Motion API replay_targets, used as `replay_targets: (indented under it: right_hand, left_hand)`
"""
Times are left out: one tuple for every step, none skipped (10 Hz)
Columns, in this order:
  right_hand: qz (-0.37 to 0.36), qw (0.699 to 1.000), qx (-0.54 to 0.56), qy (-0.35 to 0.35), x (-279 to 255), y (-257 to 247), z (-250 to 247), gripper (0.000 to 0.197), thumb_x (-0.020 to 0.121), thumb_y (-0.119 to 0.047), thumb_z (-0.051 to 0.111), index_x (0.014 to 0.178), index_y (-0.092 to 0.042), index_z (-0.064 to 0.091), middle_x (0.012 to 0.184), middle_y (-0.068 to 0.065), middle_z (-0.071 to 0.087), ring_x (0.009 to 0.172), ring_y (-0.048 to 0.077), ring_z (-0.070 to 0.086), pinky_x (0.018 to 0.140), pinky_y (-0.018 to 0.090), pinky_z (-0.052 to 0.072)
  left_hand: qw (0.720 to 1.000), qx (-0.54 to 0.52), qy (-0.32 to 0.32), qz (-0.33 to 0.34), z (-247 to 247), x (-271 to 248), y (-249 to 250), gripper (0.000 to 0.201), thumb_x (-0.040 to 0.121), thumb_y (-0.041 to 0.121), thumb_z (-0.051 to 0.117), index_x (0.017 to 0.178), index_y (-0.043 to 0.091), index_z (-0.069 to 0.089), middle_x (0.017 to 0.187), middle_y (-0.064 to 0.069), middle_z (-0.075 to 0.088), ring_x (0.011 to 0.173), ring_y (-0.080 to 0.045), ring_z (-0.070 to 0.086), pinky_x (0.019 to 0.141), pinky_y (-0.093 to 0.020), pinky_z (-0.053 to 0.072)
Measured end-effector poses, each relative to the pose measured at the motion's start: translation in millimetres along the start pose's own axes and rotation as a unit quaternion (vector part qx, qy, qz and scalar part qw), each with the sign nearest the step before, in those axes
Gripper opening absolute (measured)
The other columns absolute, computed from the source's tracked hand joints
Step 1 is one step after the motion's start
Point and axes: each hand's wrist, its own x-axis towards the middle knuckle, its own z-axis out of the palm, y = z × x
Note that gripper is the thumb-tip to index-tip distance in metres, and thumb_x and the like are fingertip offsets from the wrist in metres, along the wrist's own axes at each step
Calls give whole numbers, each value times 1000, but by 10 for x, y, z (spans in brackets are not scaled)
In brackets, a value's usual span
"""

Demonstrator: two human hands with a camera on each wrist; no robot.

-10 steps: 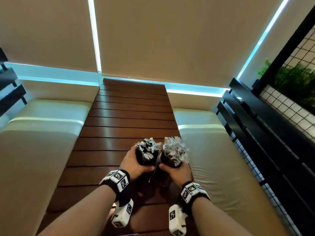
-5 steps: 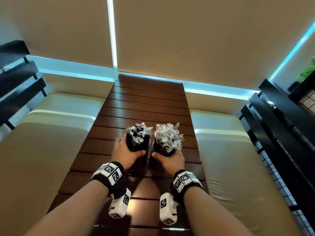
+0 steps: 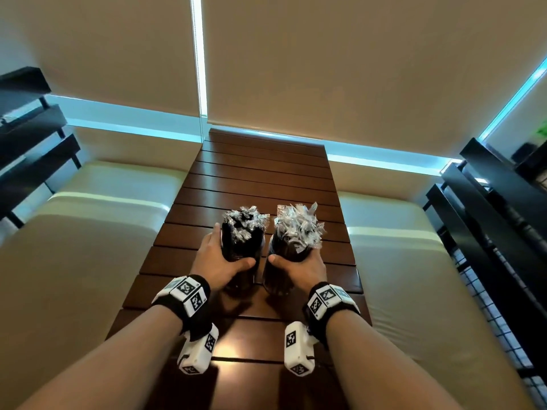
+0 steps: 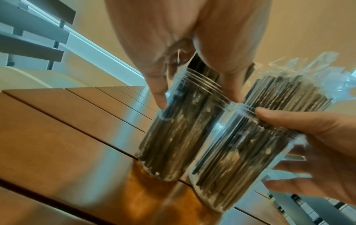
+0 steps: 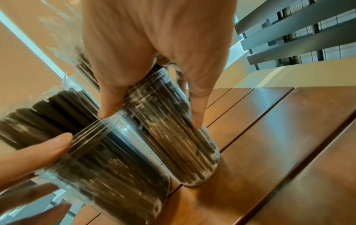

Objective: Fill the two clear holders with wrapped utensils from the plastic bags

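- The left holder [image 3: 241, 250] is a clear, smooth plastic cylinder with ridged threads round its rim, packed tight with dark, thin wrapped utensils [image 3: 245, 224] whose crinkled clear wrapper ends bunch out of the top.
- The right holder [image 3: 285, 261] is the same kind of clear threaded cylinder, equally full, with a bushier tuft of shiny wrapper ends (it looks silvery in the head view).
- The two holders are just beside each other, near the middle of the table [image 3: 260, 176]. The wrist views show the left one with its base on the wood; the right one tilts, and I cannot tell whether its base touches.
- The table is made of glossy brown wooden slats with dark gaps between them, and it reflects pale light.
- Cream cushioned seats [image 3: 74, 232] lie along both sides of the table, dark slatted rails [image 3: 488, 202] stand further out, and beige blinds [image 3: 325, 69] with bright strips of light at their edges hang beyond.
- The left hand [image 3: 217, 263] wraps the left holder near its rim, thumb on the near side and fingers curled round the far side.
- The right hand [image 3: 300, 269] grips the right holder the same way, thumb at the rim threads and fingers spread round the wall.
- Both wrists wear black bands with white marker blocks.
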Motion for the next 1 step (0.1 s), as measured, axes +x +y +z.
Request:
replay_targets:
  right_hand:
    - [-2,999,-33,-12,-112,-16,-123,146,43,-64,88,155,-27,3,160,10,12,149,27,13,119,43,22]
  left_hand:
    - [999,2,-28,-22,-142,-83,-57,137,60,59,83,155,13,-4,159,-10,11,147,-24,18,117,-33,21]
